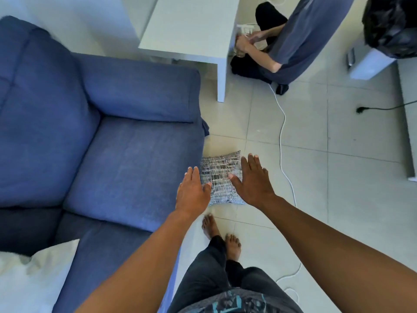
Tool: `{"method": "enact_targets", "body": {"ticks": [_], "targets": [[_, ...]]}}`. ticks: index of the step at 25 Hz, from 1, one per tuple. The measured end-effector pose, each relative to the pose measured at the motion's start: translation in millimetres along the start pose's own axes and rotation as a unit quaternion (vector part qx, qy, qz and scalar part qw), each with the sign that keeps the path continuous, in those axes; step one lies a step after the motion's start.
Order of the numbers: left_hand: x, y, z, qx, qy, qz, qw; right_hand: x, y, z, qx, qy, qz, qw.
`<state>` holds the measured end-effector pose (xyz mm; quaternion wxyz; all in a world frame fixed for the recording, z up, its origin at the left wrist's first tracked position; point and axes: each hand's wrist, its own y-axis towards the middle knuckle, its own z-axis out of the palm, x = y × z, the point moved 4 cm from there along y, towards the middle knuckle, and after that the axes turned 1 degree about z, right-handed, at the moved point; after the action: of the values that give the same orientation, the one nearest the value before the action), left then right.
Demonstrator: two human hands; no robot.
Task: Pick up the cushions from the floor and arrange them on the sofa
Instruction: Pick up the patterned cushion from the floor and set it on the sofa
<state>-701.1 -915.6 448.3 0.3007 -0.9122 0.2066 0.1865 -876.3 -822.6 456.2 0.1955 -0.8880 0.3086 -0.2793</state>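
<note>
A small black-and-white patterned cushion (222, 175) lies flat on the tiled floor against the front of the blue sofa (126, 159). My left hand (193, 193) hovers over the cushion's left edge, fingers spread, holding nothing. My right hand (253, 180) hangs over its right edge, also open and empty. Both hands cover part of the cushion. A white cushion (38, 274) rests on the sofa seat at the lower left.
A white side table (189, 30) stands beyond the sofa arm. Another person (291, 41) sits on the floor by it. A white cable (282, 141) runs along the floor right of the cushion. A black plug (361, 109) lies farther right. My bare feet (222, 236) stand just before the cushion.
</note>
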Motion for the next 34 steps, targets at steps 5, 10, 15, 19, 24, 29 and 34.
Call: {"method": "enact_targets", "body": {"ticks": [5,10,15,19,24,29,34], "targets": [[-6.7,64.7,26.0,0.048,0.005,0.004,0.999,-34.6,51.5,4.7,-0.002,0.045,0.046,0.998],[18.7,124.3,78.8,0.074,0.004,-0.05,0.996,-74.2,121.9,49.8,0.027,0.083,0.09,0.992],[73.4,205.4,176.0,0.096,-0.012,-0.128,0.987,-129.6,216.0,148.4,0.083,0.063,0.096,0.99],[116.4,273.4,250.0,0.094,-0.027,-0.183,0.978,-175.1,284.8,229.6,0.103,0.053,0.099,0.988],[180.1,350.2,340.8,0.056,-0.062,-0.271,0.959,-223.8,363.4,319.6,0.106,0.104,0.131,0.98],[236.9,397.7,394.9,-0.027,-0.146,-0.362,0.92,-260.9,424.0,371.1,0.079,0.182,0.167,0.966],[267.5,419.3,422.4,-0.037,-0.293,-0.412,0.862,-285.4,445.2,404.4,0.069,0.322,0.262,0.907]]}}
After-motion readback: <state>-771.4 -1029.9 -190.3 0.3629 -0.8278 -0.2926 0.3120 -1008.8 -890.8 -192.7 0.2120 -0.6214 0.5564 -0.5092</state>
